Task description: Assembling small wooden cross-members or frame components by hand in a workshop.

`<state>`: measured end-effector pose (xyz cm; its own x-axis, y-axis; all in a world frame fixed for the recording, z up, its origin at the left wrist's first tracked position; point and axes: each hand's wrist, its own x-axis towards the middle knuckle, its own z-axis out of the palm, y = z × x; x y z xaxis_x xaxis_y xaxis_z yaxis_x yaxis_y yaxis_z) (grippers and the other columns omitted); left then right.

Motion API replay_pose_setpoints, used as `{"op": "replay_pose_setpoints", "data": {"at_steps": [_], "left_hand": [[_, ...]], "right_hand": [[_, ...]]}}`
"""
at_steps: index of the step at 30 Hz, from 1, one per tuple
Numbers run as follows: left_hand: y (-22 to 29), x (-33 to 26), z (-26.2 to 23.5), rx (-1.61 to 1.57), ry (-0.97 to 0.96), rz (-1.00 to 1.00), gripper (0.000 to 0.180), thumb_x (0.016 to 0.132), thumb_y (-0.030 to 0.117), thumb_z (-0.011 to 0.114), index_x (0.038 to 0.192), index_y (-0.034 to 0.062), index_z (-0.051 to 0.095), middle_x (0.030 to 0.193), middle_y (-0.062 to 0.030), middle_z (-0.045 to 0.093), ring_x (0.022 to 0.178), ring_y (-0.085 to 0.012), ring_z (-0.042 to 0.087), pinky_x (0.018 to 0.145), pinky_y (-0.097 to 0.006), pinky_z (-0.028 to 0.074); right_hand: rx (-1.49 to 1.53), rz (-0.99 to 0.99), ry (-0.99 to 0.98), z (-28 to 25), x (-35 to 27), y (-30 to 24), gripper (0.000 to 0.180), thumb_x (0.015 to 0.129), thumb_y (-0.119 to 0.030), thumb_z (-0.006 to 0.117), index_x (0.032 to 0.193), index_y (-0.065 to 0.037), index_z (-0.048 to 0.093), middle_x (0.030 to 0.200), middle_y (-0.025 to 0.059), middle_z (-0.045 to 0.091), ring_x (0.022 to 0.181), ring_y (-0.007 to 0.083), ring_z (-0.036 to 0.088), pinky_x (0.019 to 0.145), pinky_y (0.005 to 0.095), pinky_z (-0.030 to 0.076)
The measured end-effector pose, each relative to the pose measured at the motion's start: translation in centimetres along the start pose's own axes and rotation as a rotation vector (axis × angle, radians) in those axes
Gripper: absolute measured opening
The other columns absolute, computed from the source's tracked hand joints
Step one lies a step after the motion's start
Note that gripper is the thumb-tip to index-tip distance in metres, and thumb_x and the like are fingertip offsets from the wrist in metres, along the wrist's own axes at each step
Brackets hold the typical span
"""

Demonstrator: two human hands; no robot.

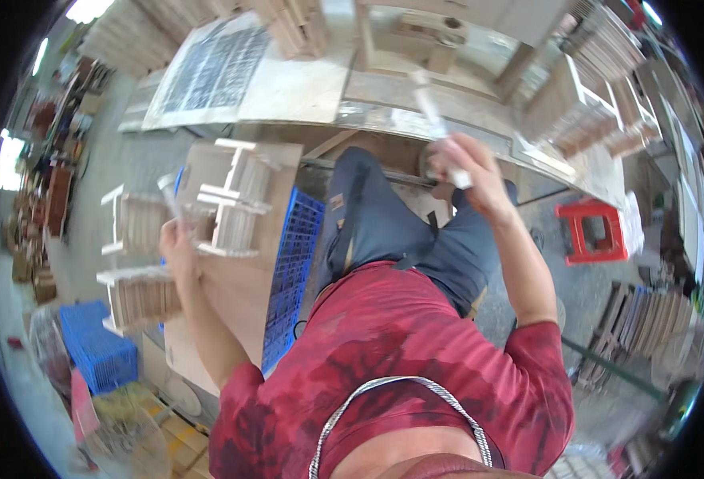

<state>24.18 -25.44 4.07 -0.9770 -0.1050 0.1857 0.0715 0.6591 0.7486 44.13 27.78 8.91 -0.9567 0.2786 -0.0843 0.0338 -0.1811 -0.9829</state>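
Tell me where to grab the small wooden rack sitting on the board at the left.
Probably take the small wooden rack by its pale top rail, coming from above: the rail lies exposed across the slats, and the left hand already sits at its near side.

Pretty clearly I'm in a woodworking shop here. There's a long, dusty workbench [304, 92] in front of me, stacks of small pale wooden frames [140, 267] piled on my left, more cut slats and boards [599, 112] heaped on my right (everything's coated in sawdust). Blue plastic crates [96, 347], a red stool [595, 231] and a bare concrete floor [128, 160] round it out.
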Motion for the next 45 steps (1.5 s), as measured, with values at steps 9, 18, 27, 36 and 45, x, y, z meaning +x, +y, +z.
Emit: {"op": "replay_pose_setpoints", "data": {"at_steps": [9, 18, 27, 36, 45], "left_hand": [[25.0, -9.0, 12.8, -0.378, -0.863, 0.533, 0.017, 0.088, 0.008, 0.075, 0.102, -0.001, 0.075, 0.1, -0.0096, 0.076, 0.11, -0.0201, 0.067, 0.097, -0.033, 0.049], [28.6, -7.8, 24.1, -0.538, -1.358, 0.116, 0.02, 0.094, 0.012, 0.071, 0.106, -0.0045, 0.07, 0.092, -0.0108, 0.075, 0.085, -0.0126, 0.07, 0.077, -0.025, 0.054], [28.7, -5.5, 28.7, -0.69, -1.681, -0.183, 0.023, 0.095, 0.017, 0.071, 0.105, -0.0028, 0.068, 0.091, -0.0127, 0.074, 0.082, -0.017, 0.072, 0.077, -0.028, 0.057], [29.6, -5.6, 28.4, -0.536, -1.591, 0.077, 0.028, 0.093, 0.02, 0.073, 0.107, -0.0036, 0.068, 0.092, -0.0095, 0.074, 0.082, -0.014, 0.07, 0.079, -0.028, 0.056], [30.6, -6.8, 25.9, -0.81, -1.306, 0.224, 0.031, 0.086, 0.012, 0.079, 0.112, -0.0016, 0.067, 0.1, -0.0066, 0.072, 0.089, -0.0132, 0.067, 0.082, -0.029, 0.053]], "right_hand": [[0.003, 0.12, -0.181, -1.0, 0.9, 3.6, 0.022, 0.093, -0.014, 0.06, 0.108, 0.001, 0.066, 0.083, 0.0009, 0.063, 0.078, 0.0074, 0.057, 0.073, 0.0235, 0.046], [0.02, 0.013, -0.044, -2.3, -0.7, 2.6, 0.017, 0.096, -0.015, 0.063, 0.103, 0.0, 0.066, 0.083, -0.0009, 0.061, 0.077, 0.0063, 0.056, 0.07, 0.025, 0.046], [-0.057, 0.083, -0.003, -4.3, 0.5, 3.8, 0.016, 0.093, -0.017, 0.064, 0.092, -0.001, 0.065, 0.077, -0.0011, 0.061, 0.07, 0.0052, 0.054, 0.065, 0.0224, 0.042], [0.009, -0.048, 0.007, -4.1, 0.3, 4.6, 0.018, 0.092, -0.017, 0.066, 0.092, 0.001, 0.066, 0.076, -0.0005, 0.062, 0.067, 0.0049, 0.054, 0.061, 0.0216, 0.041], [-0.16, 0.003, 0.087, -2.5, 1.6, 2.0, 0.031, 0.094, -0.028, 0.074, 0.103, 0.002, 0.069, 0.082, 0.0018, 0.067, 0.072, 0.0061, 0.056, 0.062, 0.0237, 0.045]]}}
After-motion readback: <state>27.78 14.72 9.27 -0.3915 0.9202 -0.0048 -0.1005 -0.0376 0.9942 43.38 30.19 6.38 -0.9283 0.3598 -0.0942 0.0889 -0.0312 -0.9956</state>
